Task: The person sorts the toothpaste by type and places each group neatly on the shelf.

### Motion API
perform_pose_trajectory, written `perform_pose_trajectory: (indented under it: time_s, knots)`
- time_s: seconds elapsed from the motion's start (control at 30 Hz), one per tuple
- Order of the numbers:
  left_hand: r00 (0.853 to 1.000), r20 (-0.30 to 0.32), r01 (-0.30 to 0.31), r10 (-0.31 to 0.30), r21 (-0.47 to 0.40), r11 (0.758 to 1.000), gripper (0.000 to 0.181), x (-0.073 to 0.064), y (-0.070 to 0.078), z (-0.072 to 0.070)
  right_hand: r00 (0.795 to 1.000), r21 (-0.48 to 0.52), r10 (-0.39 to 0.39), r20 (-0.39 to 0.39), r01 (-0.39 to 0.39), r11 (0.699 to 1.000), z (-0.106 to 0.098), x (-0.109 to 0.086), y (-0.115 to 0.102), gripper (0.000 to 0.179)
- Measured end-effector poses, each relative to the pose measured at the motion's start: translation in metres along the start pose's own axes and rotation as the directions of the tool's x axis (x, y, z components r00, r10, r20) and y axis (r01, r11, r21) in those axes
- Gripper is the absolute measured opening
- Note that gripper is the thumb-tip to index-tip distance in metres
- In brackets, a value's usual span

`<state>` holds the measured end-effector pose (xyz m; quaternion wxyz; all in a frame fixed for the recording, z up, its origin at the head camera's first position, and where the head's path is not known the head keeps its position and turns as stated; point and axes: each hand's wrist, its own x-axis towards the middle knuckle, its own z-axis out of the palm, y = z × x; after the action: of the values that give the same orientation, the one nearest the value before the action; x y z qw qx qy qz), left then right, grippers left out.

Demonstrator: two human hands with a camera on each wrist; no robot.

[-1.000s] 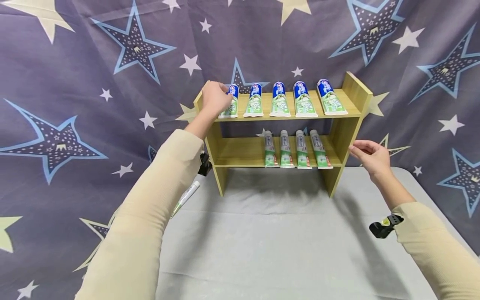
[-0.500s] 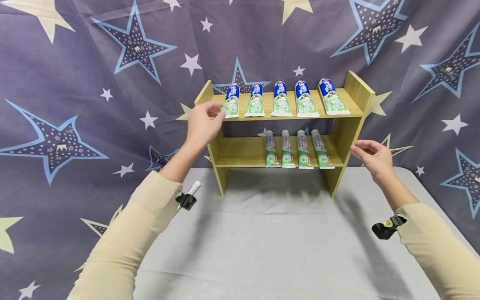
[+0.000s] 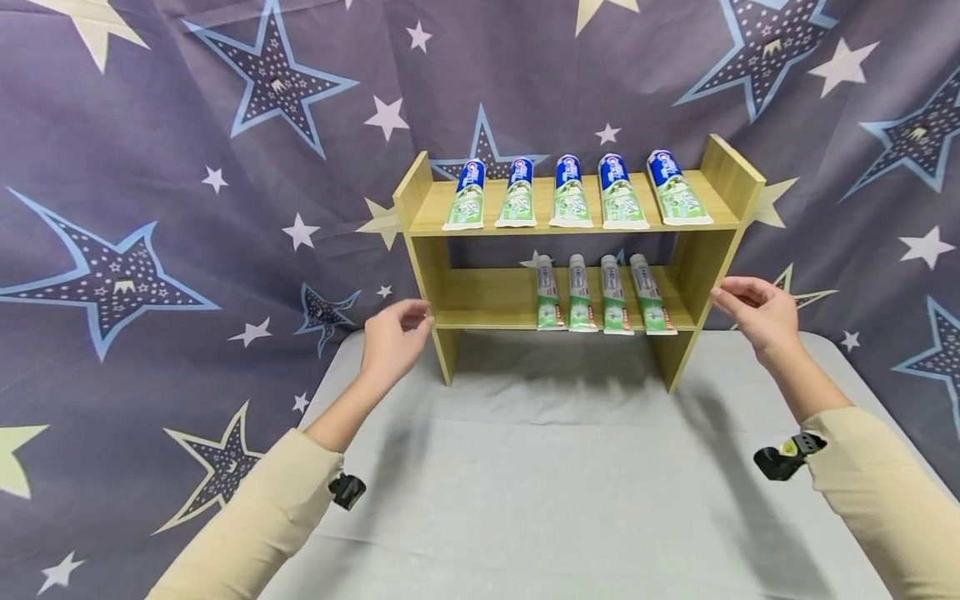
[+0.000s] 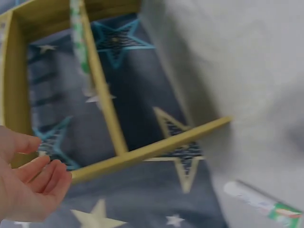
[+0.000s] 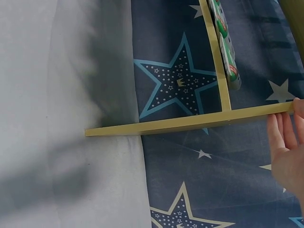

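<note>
A two-tier wooden shelf (image 3: 570, 229) stands on the table. Several blue-and-green toothpaste tubes (image 3: 468, 196) lie in a row across its top tier. Several thinner grey-and-green toothpaste tubes (image 3: 579, 293) lie on the right part of the lower tier. Beside the shelf's left side panel, my left hand (image 3: 396, 337) holds nothing, its fingers loosely bent. My right hand (image 3: 761, 315) is at the right side panel (image 5: 180, 122), with straight fingers touching its outer face and the thumb by its front edge.
In the left wrist view another toothpaste tube (image 4: 263, 204) lies on the grey tablecloth (image 4: 266, 95) left of the shelf; my left arm hides it in the head view. A star-patterned curtain (image 3: 247, 208) hangs behind and at both sides.
My left hand has let go of the leftmost tube on the top tier, drawn back, and come down along the left panel to lower-tier height. The right hand stays at its panel.
</note>
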<state>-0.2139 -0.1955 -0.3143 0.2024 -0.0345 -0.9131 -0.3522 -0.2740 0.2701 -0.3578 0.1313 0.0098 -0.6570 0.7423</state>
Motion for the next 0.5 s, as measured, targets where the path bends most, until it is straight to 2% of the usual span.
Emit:
perform_pose_trajectory:
  time_s: [0.17, 0.3, 0.43, 0.5]
  knots:
    - [1.0, 0.018, 0.018, -0.019, 0.028, 0.999, 0.027, -0.008, -0.027, 0.015, 1.0, -0.01, 0.01, 0.003, -0.01, 1.0, -0.001, -0.001, 0.0, 0.02]
    - [0.997, 0.045, 0.054, -0.057, 0.066, 0.996, 0.029, -0.011, -0.048, 0.025, 1.0, -0.018, 0.014, -0.007, -0.014, 1.0, -0.001, -0.002, 0.0, 0.019]
    - [0.988, 0.051, 0.136, -0.143, 0.116, 0.984, 0.031, -0.012, -0.075, 0.034, 1.0, -0.001, 0.008, -0.003, -0.008, 1.0, -0.001, -0.001, 0.0, 0.02]
    - [0.978, 0.049, 0.194, -0.203, 0.147, 0.97, 0.031, -0.012, -0.091, 0.038, 1.0, -0.012, 0.004, -0.004, -0.004, 1.0, 0.0, 0.0, 0.0, 0.02]
